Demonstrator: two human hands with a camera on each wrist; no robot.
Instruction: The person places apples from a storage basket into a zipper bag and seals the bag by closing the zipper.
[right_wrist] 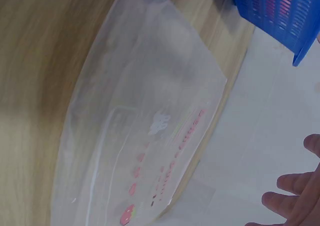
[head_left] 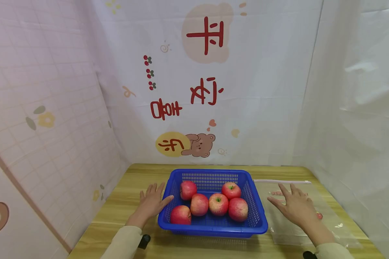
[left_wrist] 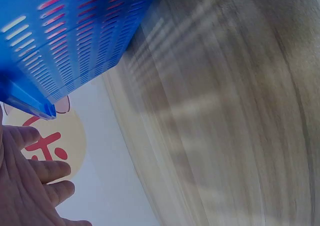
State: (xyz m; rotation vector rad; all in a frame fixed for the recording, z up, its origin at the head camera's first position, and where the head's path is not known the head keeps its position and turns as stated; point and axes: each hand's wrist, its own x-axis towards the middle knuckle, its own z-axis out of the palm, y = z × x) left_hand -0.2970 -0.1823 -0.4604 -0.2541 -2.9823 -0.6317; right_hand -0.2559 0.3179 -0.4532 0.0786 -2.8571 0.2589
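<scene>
A blue plastic basket (head_left: pixel 214 230) with slotted walls stands in the middle of the table and holds several red apples (head_left: pixel 199 204). My left hand (head_left: pixel 150 203) is spread beside the basket's left wall, its thumb near the rim; whether they touch I cannot tell. To the basket's right lies a clear zip bag (head_left: pixel 278 230), flat, with red print and a zip strip along its far edge. Above that bag my right hand (head_left: pixel 296 207) hovers with fingers spread, holding nothing. In the right wrist view the zip bag (right_wrist: pixel 135 111) shows strawberry prints, with the fingers (right_wrist: pixel 295 183) apart from it.
The wood-grain table (head_left: pixel 116 223) has white printed cloth (head_left: pixel 262 90) hanging behind it and at both sides. A dark wrist strap (head_left: pixel 144 241) shows at the left sleeve.
</scene>
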